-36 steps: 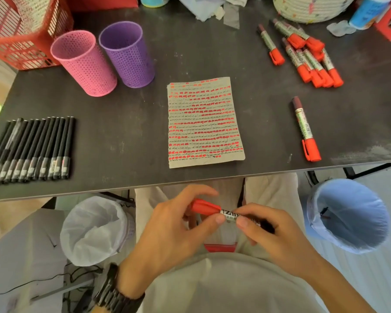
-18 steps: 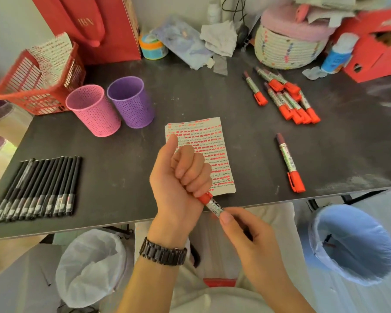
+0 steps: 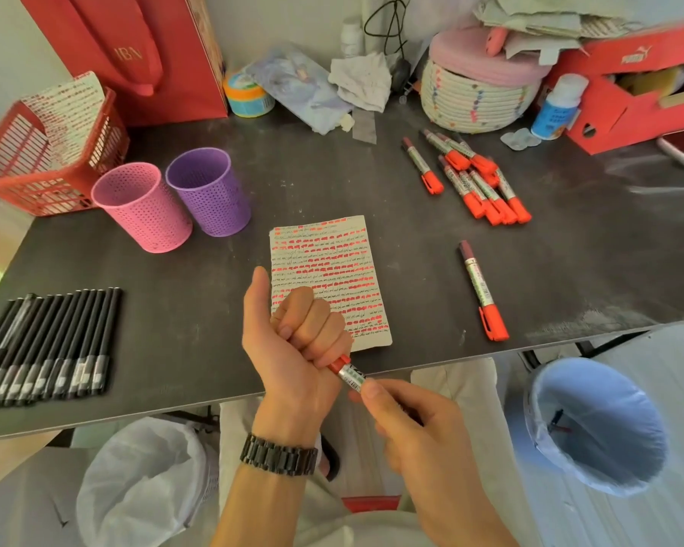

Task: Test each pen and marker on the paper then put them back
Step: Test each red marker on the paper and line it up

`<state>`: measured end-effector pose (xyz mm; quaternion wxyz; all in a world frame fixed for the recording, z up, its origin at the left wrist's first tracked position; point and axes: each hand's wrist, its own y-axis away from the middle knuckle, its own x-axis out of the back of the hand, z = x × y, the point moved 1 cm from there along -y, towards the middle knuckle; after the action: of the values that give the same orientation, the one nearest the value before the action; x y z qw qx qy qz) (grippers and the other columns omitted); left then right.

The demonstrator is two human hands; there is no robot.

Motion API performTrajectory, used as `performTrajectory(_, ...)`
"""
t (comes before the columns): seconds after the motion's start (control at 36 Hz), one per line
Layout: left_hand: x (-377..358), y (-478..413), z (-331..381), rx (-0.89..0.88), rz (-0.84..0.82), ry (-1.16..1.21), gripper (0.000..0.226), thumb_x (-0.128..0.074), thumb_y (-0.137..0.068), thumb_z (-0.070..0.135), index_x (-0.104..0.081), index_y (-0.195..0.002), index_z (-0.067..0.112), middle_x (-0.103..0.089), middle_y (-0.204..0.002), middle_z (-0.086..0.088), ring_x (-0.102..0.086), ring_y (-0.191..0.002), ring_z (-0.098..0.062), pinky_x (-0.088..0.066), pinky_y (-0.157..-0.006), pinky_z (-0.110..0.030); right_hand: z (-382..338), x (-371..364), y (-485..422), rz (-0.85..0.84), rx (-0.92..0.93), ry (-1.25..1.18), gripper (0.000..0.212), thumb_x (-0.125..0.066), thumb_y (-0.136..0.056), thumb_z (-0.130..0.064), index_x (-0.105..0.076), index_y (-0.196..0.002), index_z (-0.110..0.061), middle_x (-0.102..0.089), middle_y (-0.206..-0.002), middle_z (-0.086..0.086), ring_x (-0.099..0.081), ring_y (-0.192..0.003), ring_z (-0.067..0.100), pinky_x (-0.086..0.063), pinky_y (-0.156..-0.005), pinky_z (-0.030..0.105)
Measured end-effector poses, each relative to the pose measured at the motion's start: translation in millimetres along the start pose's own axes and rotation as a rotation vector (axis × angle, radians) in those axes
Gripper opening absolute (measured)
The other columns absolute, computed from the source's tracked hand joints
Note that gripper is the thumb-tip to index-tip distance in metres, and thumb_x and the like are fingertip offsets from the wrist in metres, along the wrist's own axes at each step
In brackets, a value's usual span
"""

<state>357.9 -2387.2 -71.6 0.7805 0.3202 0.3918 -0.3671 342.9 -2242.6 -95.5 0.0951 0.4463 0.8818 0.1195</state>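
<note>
Bridging left grip [image 3: 293, 341] (cap end) and right grip [image 3: 411, 424] lies the marker [image 3: 350, 373].

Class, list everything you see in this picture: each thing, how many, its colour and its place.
dark grey table: one, spans the view
sheet of paper with red marks: one, whitish, table centre
lone red-capped marker: one, right of the paper
pile of red-capped markers: several, far right
black pens: a row, count unclear, left
pink perforated cup: one, left of the purple perforated cup
red plastic basket: one, far left
white-lined bin: one, below table, left
blue-lined bin: one, below table, right
left hand: fingers grip the held marker by its red cap
right hand: holds its barrel
</note>
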Motion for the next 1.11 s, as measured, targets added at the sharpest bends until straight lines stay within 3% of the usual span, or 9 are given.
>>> performTrajectory(0.14, 8, -1, 14, -0.042, -0.012, -0.107, 0.057, -0.051, -0.096, 0.051, -0.032, -0.048, 0.024, -0.023, -0.043, 0.009, -0.018, -0.038, -0.007, -0.019, -0.035, -0.021, -15, 5, -15, -0.13, 0.046, 0.092, 0.015, -0.068, -0.093, -0.034, -0.077, -0.084, -0.026, -0.055, -0.056, -0.012, -0.045, -0.052, 0.004, -0.036, -0.052, 0.015)
performTrajectory(0.19, 13, 2, 17, -0.101, 0.015, -0.346, 0.047, -0.057, -0.091, 0.045, -0.044, -0.053, 0.02, -0.036, -0.05, 0.003, -0.033, -0.045, -0.012, -0.034, -0.043, -0.022, -23, 9, -23, -0.162, 0.086, 0.133, 0.004, -0.071, -0.09, -0.035, -0.073, -0.091, -0.031, -0.069, -0.068, -0.009, -0.059, -0.057, 0.005, -0.044, -0.057, 0.015)
performTrajectory(0.33, 32, 19, 17, -0.232, 0.041, -0.969, 0.026, -0.058, -0.095, 0.031, -0.073, -0.079, 0.017, -0.072, -0.081, -0.004, -0.068, -0.077, -0.015, -0.055, -0.072, -0.022, -32, 28, -38, -0.163, 0.153, 0.283, 0.027, -0.07, -0.077, -0.056, -0.064, -0.095, -0.037, -0.076, -0.082, -0.008, -0.072, -0.073, 0.01, -0.052, -0.067, 0.018)
performTrajectory(0.53, 31, 27, 22, -0.254, 0.016, -1.185, 0.02, -0.057, -0.089, 0.04, -0.076, -0.097, 0.041, -0.075, -0.086, 0.001, -0.066, -0.073, -0.007, -0.052, -0.067, -0.016, -39, 42, -51, -0.169, 0.129, 0.018, 0.029, -0.082, -0.072, -0.044, -0.062, -0.089, -0.031, -0.075, -0.075, 0.012, -0.062, -0.049, 0.018, -0.048, -0.048, 0.023)
performTrajectory(0.67, 27, 19, 10, -0.301, 0.033, -1.191, 0.021, -0.055, -0.093, 0.046, -0.073, -0.103, 0.046, -0.076, -0.086, 0.007, -0.063, -0.067, -0.007, -0.05, -0.068, -0.014, -35, 35, -58, -0.017, 0.149, -0.304, 0.051, -0.092, -0.058, -0.054, -0.074, -0.094, -0.022, -0.072, -0.077, 0.012, -0.063, -0.055, 0.022, -0.05, -0.049, 0.025)
performTrajectory(0.75, 22, 19, -6, -0.328, 0.009, -1.208, 0.019, -0.058, -0.096, 0.049, -0.07, -0.111, 0.052, -0.076, -0.095, 0.015, -0.067, -0.07, -0.005, -0.051, -0.067, -0.013, -34, 25, -60, 0.053, 0.239, -0.174, 0.033, -0.082, -0.077, -0.05, -0.075, -0.103, -0.03, -0.077, -0.088, 0.004, -0.072, -0.072, 0.018, -0.057, -0.064, 0.024)
performTrajectory(0.86, 17, 19, -16, -0.384, -0.073, -1.31, 0.029, -0.057, -0.098, 0.052, -0.069, -0.124, 0.046, -0.07, -0.115, 0.025, -0.069, -0.101, -0.009, -0.057, -0.076, -0.023, -32, 19, -60, 0.058, 0.29, -0.024, 0.021, -0.062, -0.09, -0.044, -0.073, -0.108, -0.038, -0.078, -0.101, -0.003, -0.075, -0.095, 0.016, -0.058, -0.077, 0.02)
performTrajectory(1.0, 30, 11, 6, -0.472, -0.094, -1.663, 0.033, -0.045, -0.095, 0.063, -0.06, -0.125, 0.06, -0.056, -0.129, 0.039, -0.049, -0.127, 0.007, -0.039, -0.101, -0.01, -42, 50, -71, 0.158, 0.311, 0.084, 0.034, -0.061, -0.087, -0.039, -0.07, -0.117, -0.027, -0.077, -0.087, -0.003, -0.075, -0.085, 0.013, -0.056, -0.07, 0.013)
performTrajectory(1.11, 49, -7, 41, -0.545, 0.031, -1.882, 0.047, -0.036, -0.095, 0.065, -0.06, -0.133, 0.049, -0.049, -0.144, 0.025, -0.042, -0.133, 0.001, -0.039, -0.106, -0.026, -55, 102, -86, 0.226, 0.32, 0.329, 0.024, -0.068, -0.091, -0.032, -0.069, -0.113, -0.042, -0.076, -0.089, -0.012, -0.073, -0.082, 0.007, -0.057, -0.073, 0.024)
